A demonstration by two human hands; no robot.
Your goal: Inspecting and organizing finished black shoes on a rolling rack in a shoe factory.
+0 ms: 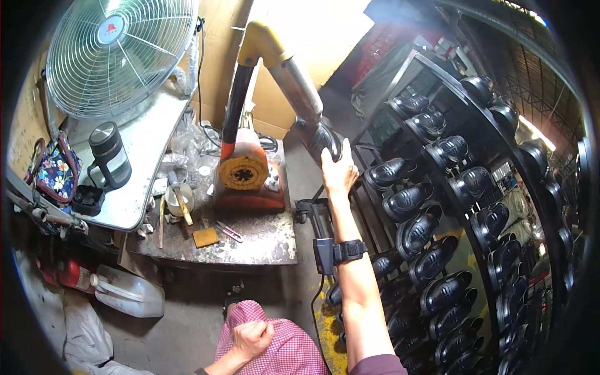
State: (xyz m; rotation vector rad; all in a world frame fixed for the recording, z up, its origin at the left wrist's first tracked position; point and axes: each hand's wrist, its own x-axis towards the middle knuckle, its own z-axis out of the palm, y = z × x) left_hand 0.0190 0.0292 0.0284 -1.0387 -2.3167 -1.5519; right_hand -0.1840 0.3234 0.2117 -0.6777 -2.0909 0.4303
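Fan [119,53]: far left, on a shelf [134,187] above the bench, grille tilted toward my seat, I judge for airflow.
Flask [110,156]: dark, upright on the shelf beside a floral bag [53,172].
Jug [128,290]: white, lying on its side on the floor below the shelf, next to a red cylinder [65,272].
Bench [250,240]: carries a cup [178,200] with a brush, a yellow sponge [205,237] and an orange machine [247,175].
Duct [290,72]: yellow elbow and grey pipe, slanting down to the right; I take it for extraction set over the work point.
Left hand [250,337]: curled into a loose fist, resting on my checked lap, holding nothing that I can see.
Right hand [339,170]: arm stretched forward, fingers closed round the shoe; a dark band [347,251] sits on the wrist.
Shoe [325,139]: black, glossy, held just below the duct's mouth; long axis slants from upper left to lower right, roughly along the pipe. I cannot tell which end is the toe.
Rack [487,206]: right, curved tiers of black shoes, within arm's reach, probably for quick picking.
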